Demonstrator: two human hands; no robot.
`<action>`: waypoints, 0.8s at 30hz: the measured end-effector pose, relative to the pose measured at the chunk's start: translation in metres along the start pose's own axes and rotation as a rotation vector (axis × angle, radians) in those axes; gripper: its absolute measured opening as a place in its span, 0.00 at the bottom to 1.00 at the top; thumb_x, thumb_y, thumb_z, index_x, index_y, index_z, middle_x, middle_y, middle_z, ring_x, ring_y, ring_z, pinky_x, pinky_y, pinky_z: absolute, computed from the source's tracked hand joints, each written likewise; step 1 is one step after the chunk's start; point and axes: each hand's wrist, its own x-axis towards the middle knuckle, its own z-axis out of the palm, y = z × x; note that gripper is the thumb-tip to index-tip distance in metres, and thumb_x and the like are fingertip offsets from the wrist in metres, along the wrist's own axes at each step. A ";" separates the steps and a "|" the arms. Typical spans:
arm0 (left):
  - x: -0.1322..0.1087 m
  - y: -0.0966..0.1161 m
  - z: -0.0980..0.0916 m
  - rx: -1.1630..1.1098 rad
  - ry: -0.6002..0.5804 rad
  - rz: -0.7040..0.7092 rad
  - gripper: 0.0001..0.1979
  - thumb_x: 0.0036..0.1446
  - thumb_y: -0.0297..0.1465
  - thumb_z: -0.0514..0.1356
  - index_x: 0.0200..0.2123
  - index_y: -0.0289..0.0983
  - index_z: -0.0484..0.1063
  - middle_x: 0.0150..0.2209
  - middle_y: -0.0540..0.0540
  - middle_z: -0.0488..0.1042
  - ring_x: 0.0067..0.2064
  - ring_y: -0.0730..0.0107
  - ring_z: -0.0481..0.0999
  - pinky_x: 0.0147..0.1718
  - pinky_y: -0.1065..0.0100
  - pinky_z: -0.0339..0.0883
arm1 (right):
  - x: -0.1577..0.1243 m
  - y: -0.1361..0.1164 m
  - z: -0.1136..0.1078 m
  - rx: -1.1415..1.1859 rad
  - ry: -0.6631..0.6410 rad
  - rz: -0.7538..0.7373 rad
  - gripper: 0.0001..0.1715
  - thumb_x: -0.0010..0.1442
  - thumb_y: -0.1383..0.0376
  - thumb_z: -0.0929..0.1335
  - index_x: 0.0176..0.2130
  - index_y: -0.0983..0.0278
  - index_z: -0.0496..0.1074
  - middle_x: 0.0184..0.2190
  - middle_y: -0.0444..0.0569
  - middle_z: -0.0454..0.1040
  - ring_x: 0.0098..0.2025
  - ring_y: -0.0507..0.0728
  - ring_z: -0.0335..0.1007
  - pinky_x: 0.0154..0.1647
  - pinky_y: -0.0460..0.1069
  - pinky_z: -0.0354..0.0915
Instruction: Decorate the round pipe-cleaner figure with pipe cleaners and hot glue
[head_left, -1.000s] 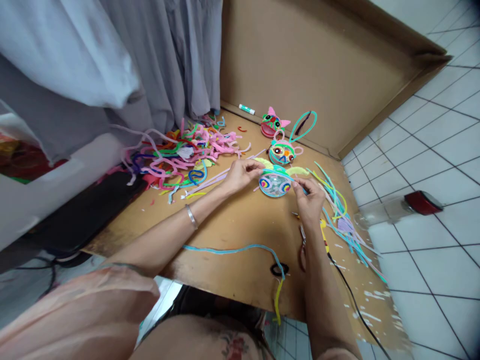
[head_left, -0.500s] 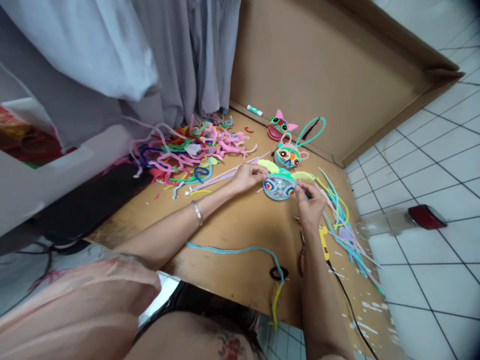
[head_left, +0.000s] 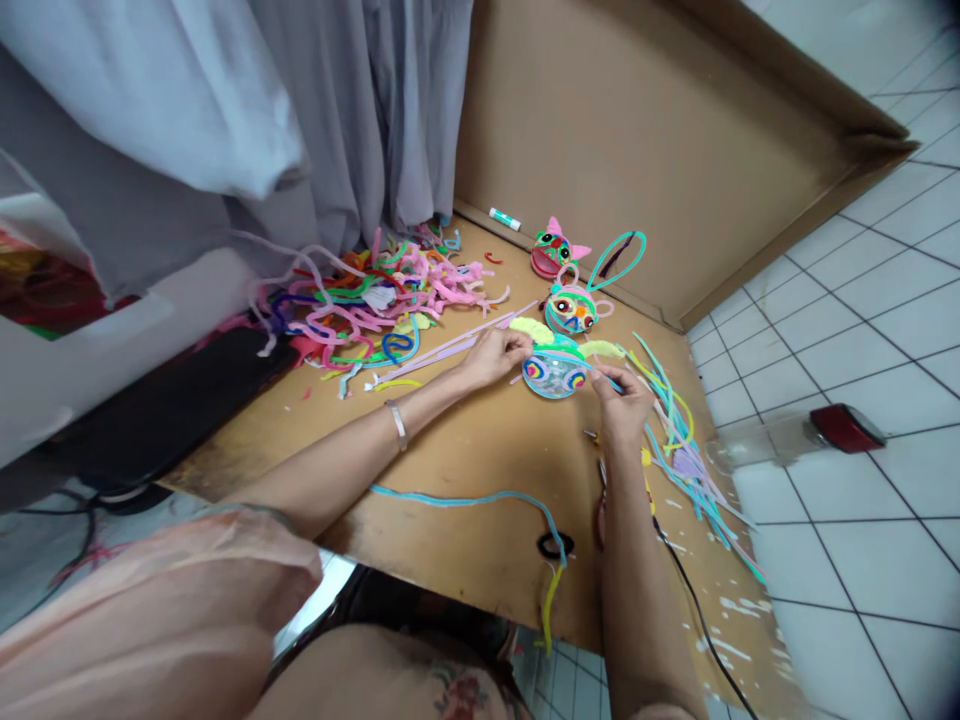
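Note:
A round animal head made of pipe cleaners (head_left: 553,378), with rainbow-ringed eyes, a clear-looking front and yellow ears, sits between my hands above the table. At its left edge, my left hand (head_left: 501,356) is closed in a pinch, its fingertips by the yellow ear. My right hand (head_left: 625,398) pinches a blue pipe cleaner (head_left: 606,379) that runs along the head's upper right side. What lies right under the left fingertips is hidden.
Two similar heads, one pink-eared (head_left: 551,255) and one with a loop (head_left: 571,309), stand behind. Left lies a pipe cleaner pile (head_left: 405,290); right, loose strands (head_left: 679,440), a black cable (head_left: 690,590) and a bottle (head_left: 780,442). A blue strand (head_left: 450,499) lies in front.
My right hand has moved slightly away from the head, and a stretch of blue pipe cleaner now shows at its fingers. My left hand stays at the edge. The view has shifted slightly.

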 end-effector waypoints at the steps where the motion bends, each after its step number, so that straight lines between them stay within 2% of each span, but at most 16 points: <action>1: 0.000 -0.001 0.000 -0.001 0.002 -0.001 0.10 0.53 0.32 0.56 0.22 0.34 0.67 0.26 0.50 0.71 0.30 0.73 0.67 0.33 0.71 0.61 | 0.000 0.001 0.000 0.006 -0.002 0.008 0.11 0.43 0.59 0.73 0.27 0.64 0.77 0.25 0.45 0.76 0.31 0.55 0.71 0.35 0.50 0.66; 10: 0.001 -0.001 0.002 0.031 0.006 -0.018 0.10 0.53 0.33 0.57 0.24 0.33 0.69 0.26 0.50 0.70 0.28 0.75 0.65 0.31 0.72 0.58 | 0.003 0.004 0.001 0.043 -0.014 0.060 0.12 0.42 0.59 0.72 0.26 0.64 0.77 0.24 0.45 0.76 0.29 0.55 0.69 0.35 0.50 0.65; 16: 0.001 -0.002 0.002 0.053 -0.009 -0.001 0.10 0.53 0.34 0.56 0.24 0.33 0.69 0.26 0.51 0.69 0.27 0.76 0.62 0.30 0.72 0.56 | 0.006 0.013 0.001 0.070 -0.093 0.092 0.12 0.43 0.57 0.72 0.27 0.63 0.75 0.26 0.45 0.76 0.31 0.55 0.70 0.39 0.51 0.66; 24: 0.000 -0.003 0.003 0.086 -0.040 0.004 0.12 0.55 0.36 0.55 0.26 0.34 0.68 0.25 0.51 0.67 0.27 0.75 0.60 0.28 0.72 0.54 | 0.008 0.018 0.005 0.271 -0.112 0.254 0.11 0.39 0.58 0.73 0.25 0.62 0.74 0.23 0.42 0.74 0.29 0.53 0.66 0.39 0.50 0.64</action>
